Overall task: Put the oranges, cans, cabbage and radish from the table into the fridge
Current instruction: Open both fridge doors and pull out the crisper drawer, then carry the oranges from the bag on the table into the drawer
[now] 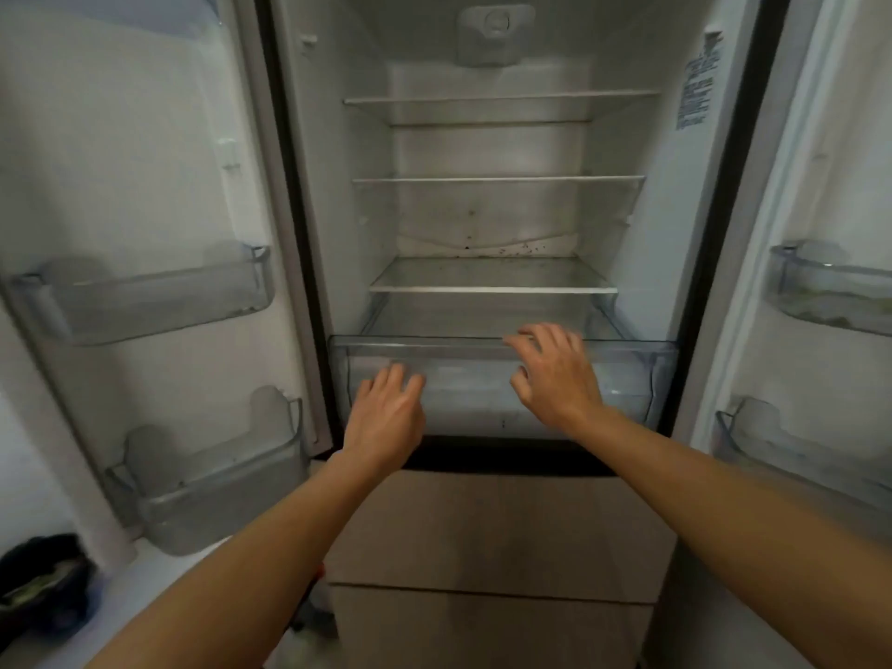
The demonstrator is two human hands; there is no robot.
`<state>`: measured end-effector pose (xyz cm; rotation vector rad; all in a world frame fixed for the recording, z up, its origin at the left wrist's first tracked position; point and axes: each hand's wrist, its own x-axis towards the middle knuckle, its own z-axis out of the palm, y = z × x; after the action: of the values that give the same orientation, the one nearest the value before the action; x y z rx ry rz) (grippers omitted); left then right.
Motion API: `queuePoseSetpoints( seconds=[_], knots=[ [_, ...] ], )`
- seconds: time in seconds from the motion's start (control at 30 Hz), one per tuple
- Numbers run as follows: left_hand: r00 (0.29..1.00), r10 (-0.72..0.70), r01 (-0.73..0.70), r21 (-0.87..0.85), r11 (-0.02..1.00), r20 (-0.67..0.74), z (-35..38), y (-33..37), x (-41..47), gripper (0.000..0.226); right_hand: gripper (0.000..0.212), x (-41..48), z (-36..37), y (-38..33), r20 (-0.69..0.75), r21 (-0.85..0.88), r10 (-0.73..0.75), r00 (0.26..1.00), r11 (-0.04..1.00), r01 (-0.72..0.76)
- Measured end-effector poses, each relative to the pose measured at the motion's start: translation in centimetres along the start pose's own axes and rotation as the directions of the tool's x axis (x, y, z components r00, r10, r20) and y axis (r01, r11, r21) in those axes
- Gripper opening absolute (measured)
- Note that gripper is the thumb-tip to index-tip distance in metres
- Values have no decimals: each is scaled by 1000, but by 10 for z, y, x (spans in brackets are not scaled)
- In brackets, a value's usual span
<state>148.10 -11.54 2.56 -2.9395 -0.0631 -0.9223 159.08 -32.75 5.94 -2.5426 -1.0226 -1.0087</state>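
Observation:
The fridge stands with both doors swung wide, and its glass shelves [492,282] hold nothing. At the bottom a clear plastic crisper drawer [647,374] is pulled partway out. My left hand [386,417] lies flat against the drawer's front, fingers straight. My right hand [555,374] rests on the drawer's top rim, its fingers bent loosely over the edge. Neither hand holds anything. No oranges, cans, cabbage or radish appear in this view.
The left door carries two clear bins [145,301], [207,494]; the right door has bins too [830,292]. Below the drawer are closed wood-toned freezer fronts [502,533]. A dark bundle [43,581] lies on the floor at lower left.

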Motion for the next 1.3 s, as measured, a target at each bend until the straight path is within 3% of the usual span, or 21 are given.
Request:
queuePoseSetpoints(
  seconds=[0.2,0.4,0.57,0.73,1.1,1.3],
  knots=[
    [949,-242,240,37,970,202,-28,-1,-130,26,33,-40,19,-101,52,281,-255,966,932,231],
    [742,-559,481,288,828,370,-90,-17,-314,28,30,-132,41,-244,222,555,-527,820,760,339],
    [550,-790,681,402,612,271,-172,-37,-470,25,36,-191,2,-376,131,663,-754,644,550,508],
    [375,-919,799,459,388,124,-270,-38,-610,18,37,-249,-67,-508,-21,729,-843,538,356,585],
    [0,-994,864,500,-55,-108,-479,-29,-891,31,28,-412,-234,-791,-200,792,-919,340,52,608],
    [-105,-980,863,475,-175,-170,-542,-39,-998,22,37,-464,-291,-917,-280,774,-940,197,-99,626]
  ],
)
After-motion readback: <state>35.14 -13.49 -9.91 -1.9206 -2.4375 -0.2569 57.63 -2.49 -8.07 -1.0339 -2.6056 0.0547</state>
